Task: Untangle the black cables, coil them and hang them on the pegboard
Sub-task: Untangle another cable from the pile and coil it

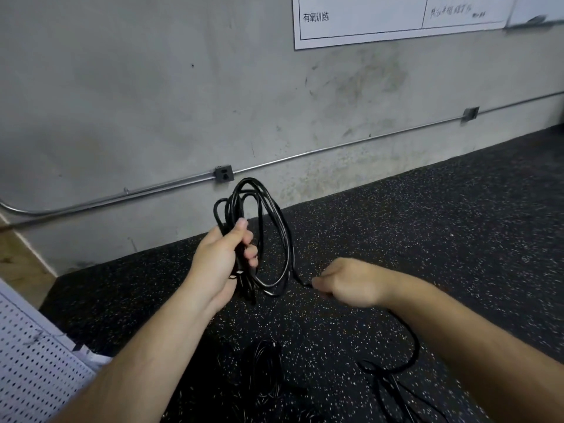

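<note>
Black speckled rubber floor (pixel 427 224) lies open to the right and ends at the grey concrete wall (pixel 122 87), where a thin metal conduit (pixel 335 148) runs just above the edge. A white perforated metal pegboard (pixel 33 370) fills the lower left corner. The left hand (pixel 218 264) grips a coiled black cable (pixel 241 206) upright, fingers curled round its loops. The right hand (pixel 348 282), just beside the coil's lower end, pinches the cable's loose strand (pixel 417 349), which trails down to the floor. More tangled black cables (pixel 268 361) lie on the floor below the hands.
</note>
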